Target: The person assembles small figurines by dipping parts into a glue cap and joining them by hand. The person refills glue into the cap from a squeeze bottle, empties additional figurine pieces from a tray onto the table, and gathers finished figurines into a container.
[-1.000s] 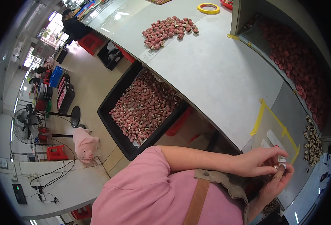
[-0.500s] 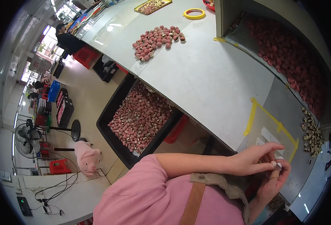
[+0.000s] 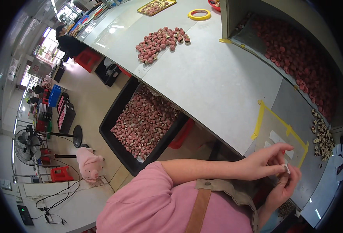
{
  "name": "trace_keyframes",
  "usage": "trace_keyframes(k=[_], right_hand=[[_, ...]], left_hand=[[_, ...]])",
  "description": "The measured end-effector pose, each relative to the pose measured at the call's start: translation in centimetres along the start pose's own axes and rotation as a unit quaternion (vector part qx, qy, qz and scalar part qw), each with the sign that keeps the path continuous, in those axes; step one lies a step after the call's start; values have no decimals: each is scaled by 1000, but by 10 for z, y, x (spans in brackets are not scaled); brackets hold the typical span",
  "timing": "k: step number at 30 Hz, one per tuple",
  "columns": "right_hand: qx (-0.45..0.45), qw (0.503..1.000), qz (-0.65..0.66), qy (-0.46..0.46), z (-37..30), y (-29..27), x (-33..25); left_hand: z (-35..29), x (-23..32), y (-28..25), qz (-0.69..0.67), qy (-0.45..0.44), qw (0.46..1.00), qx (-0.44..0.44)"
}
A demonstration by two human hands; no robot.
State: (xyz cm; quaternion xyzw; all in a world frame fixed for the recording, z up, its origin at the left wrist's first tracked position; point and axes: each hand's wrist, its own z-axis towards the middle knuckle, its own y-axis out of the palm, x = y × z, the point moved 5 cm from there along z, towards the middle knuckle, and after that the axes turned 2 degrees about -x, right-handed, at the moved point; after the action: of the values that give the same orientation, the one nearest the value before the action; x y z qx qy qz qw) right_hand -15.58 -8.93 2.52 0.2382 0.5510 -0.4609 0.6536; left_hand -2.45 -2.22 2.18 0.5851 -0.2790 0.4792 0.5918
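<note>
I see the long grey table (image 3: 218, 81) first; it runs from the far left to the near right and fills most of the view. Along its right side sits a deep bin (image 3: 296, 50) filled with pink pieces. Below the table's left edge, on the floor, stands a black crate (image 3: 113, 116) heaped with the same kind of pink pieces. On the far part of the table lies a loose pile (image 3: 160, 42) of them, and beyond it a yellow tape roll (image 3: 199, 14) and a yellow tray (image 3: 157, 6). On the floor at the near left I see a pink pig toy (image 3: 88, 164) and a black fan (image 3: 29, 138). Near me on the table a rectangle is marked out in yellow tape (image 3: 282, 124), with a small heap of dark-and-pale bits (image 3: 322, 134) just to its right.

Both my hands meet over the near end of that taped area. My left hand (image 3: 263, 163) reaches across from the left, thumb and fingers pinched on a small white piece (image 3: 286, 168). My right hand (image 3: 286, 186) comes up from below and its fingertips touch the same piece, so it is clasped between both hands, just above the table's near right corner. I cannot tell its exact shape.
</note>
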Motion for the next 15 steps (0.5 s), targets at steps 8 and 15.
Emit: trace_keyframes(k=[8, 15], right_hand=[[-66, 937, -283, -193, -4, 15, -21], [-36, 985, -154, -69, 12, -25, -14]], left_hand=[[6, -9, -25, -28, -64, 995, 70], [20, -10, -9, -57, -80, 994, 53]])
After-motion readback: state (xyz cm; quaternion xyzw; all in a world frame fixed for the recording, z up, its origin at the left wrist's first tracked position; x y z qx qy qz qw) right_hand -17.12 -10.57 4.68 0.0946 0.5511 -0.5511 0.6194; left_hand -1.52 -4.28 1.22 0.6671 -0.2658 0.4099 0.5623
